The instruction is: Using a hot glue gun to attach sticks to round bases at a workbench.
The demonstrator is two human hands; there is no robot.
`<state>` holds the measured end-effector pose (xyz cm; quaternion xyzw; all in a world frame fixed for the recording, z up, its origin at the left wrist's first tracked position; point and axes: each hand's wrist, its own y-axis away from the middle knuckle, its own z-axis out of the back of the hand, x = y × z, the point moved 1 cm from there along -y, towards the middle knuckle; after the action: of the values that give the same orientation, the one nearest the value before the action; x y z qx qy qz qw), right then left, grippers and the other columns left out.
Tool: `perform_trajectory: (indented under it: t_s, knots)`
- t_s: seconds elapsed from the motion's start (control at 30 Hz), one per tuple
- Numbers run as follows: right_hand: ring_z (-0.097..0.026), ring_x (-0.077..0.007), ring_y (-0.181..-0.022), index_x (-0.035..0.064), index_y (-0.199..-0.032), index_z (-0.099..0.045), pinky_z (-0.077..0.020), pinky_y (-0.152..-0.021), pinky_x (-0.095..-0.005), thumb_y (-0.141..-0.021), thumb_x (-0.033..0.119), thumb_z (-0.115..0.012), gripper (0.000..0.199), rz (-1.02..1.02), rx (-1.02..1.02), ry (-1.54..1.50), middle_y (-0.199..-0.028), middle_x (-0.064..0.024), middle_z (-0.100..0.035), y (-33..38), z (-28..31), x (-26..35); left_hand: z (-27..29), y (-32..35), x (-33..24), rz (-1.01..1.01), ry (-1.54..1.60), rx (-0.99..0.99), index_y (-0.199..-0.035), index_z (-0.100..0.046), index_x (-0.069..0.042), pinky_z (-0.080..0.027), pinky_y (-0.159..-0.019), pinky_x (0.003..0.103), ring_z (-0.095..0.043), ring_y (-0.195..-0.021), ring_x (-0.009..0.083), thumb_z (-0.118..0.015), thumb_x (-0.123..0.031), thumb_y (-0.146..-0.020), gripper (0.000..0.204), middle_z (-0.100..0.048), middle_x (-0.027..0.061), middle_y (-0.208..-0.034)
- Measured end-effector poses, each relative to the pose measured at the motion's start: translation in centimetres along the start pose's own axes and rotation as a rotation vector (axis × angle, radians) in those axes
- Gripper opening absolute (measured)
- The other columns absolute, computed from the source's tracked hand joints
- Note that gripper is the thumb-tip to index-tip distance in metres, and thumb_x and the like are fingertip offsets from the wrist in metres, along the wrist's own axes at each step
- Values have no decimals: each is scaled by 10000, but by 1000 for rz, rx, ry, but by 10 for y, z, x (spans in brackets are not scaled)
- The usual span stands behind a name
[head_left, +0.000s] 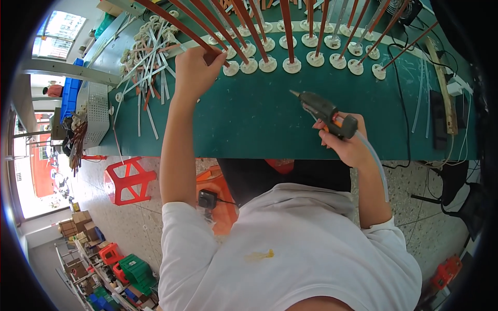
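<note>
My right hand point(346, 139) is wrapped round a dark glue gun point(320, 108), its nozzle pointing up and to the left over the table. A long pale glue stick point(374, 155) trails out of the gun's back. At the far left, my left hand point(196, 73) pinches the lower end of a reddish-brown stick point(179, 25), close to a round white base point(231, 68). The fingertips are partly hidden behind the hand. Several more brown sticks point(287, 31) rise from round white bases point(291, 65) in curved rows, with a few clear ones point(340, 23) among them.
A heap of white and brown strips point(150, 62) lies on the green table point(249, 119) at left, near a white perforated basket point(97, 114). Cables point(397, 93) and a wooden bar point(442, 88) lie at right. A red stool point(129, 180) stands on the floor.
</note>
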<state>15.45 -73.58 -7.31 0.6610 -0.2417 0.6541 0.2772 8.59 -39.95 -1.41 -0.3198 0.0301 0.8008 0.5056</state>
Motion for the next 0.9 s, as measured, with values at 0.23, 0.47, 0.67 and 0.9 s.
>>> perform_trajectory:
  t_s: [0.23,0.47,0.67,0.9]
  knots:
    - [-582,-81,-654,-37,-918,-687,-478,-588,-253,-766,26,-738,172,19,67,8,-767,-51,-670,-2,4,1,24,26,-11,-110,-119,-257,-1046,-739,-36,-537,-640,331,-688,-635,180,-765,-258,-829,312,-735,92,-783]
    - [-641,-164,-623,-45,-1041,-658,-545,-543,-287,-768,56,-685,292,111,171,-124,-932,-217,-672,0,12,-6,-8,72,-33,-197,-149,105,-953,-682,-42,-517,-646,408,-635,-690,302,-726,-173,-871,160,-661,119,-849]
    - [-647,-181,-601,-77,-1061,-644,-536,-520,-281,-770,83,-678,334,146,136,-274,-941,-233,-663,1,14,-10,3,108,-13,-227,-35,156,-818,-539,19,-455,-609,399,-535,-667,334,-640,-8,-895,130,-507,136,-772]
    - [-652,-197,-601,-97,-1088,-627,-534,-516,-287,-777,87,-661,363,128,90,-307,-960,-256,-651,-1,16,-12,104,270,97,284,-262,-241,-772,-474,32,-348,-557,344,-431,-602,229,-517,-79,-988,247,-447,134,-717]
